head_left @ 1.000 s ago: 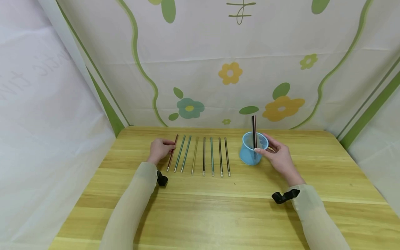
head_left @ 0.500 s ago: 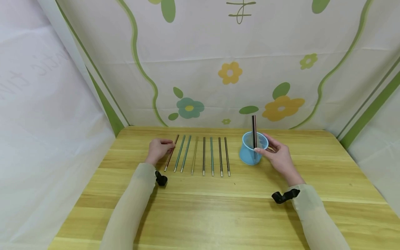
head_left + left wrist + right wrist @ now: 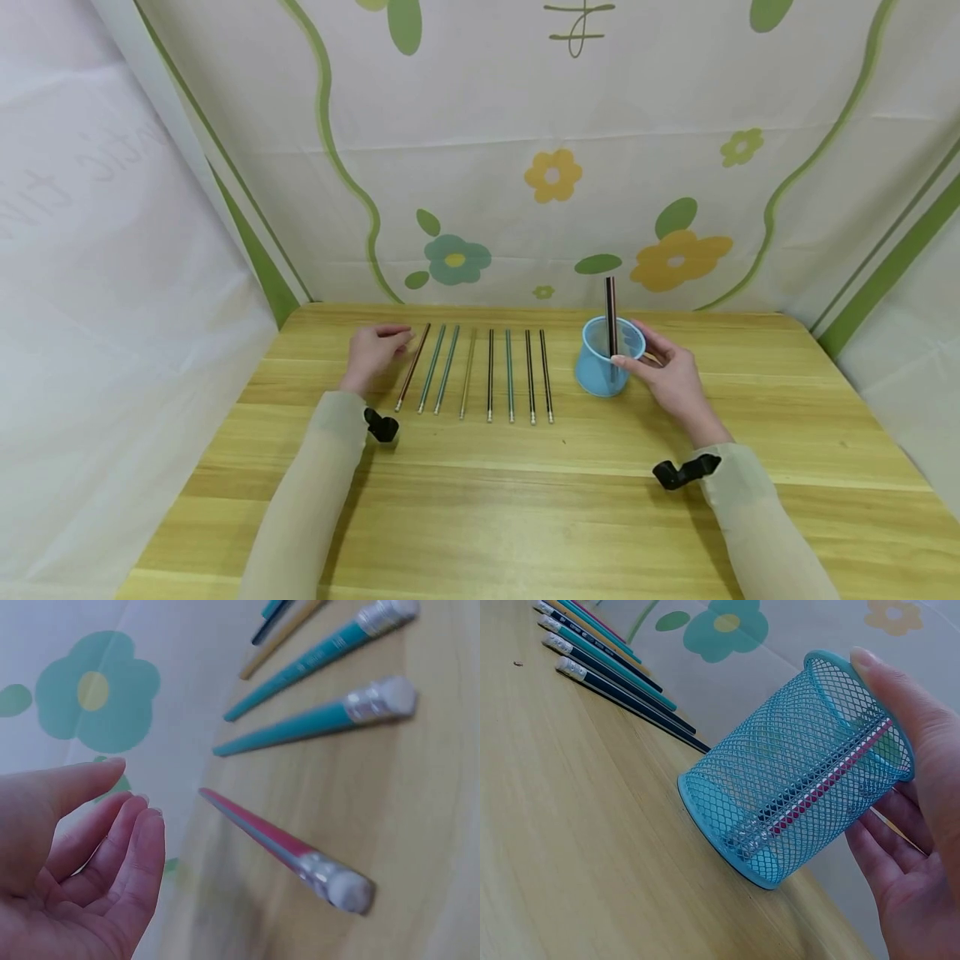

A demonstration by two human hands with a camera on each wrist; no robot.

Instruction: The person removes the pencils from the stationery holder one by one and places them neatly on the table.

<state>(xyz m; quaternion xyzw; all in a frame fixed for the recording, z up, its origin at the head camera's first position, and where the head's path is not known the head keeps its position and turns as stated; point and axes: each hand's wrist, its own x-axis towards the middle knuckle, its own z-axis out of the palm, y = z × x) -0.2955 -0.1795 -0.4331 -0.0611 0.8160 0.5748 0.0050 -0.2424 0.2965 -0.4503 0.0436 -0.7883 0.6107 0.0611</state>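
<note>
My left hand (image 3: 371,354) is just left of a red pencil (image 3: 412,368) lying at a slant on the table. In the left wrist view, a gap shows between its thumb and loosely bent fingers (image 3: 135,862), and they hold nothing. To the right of the red pencil lie teal pencils (image 3: 447,371), a yellow pencil (image 3: 468,373) and black pencils (image 3: 491,375), roughly side by side with white erasers towards me. My right hand (image 3: 671,379) grips the rim of a blue mesh pencil cup (image 3: 597,382). Dark and red pencils (image 3: 810,791) stand inside the cup, leaning against its wall.
The wooden table (image 3: 480,517) ends at the back against a flower-printed cloth (image 3: 480,167). White cloth walls (image 3: 112,333) rise on both sides. Black cameras (image 3: 382,427) are strapped to both wrists.
The red pencil's eraser end has shifted left, so it slants more. My left hand has let go of it and drawn slightly left. The right hand and cup stay still.
</note>
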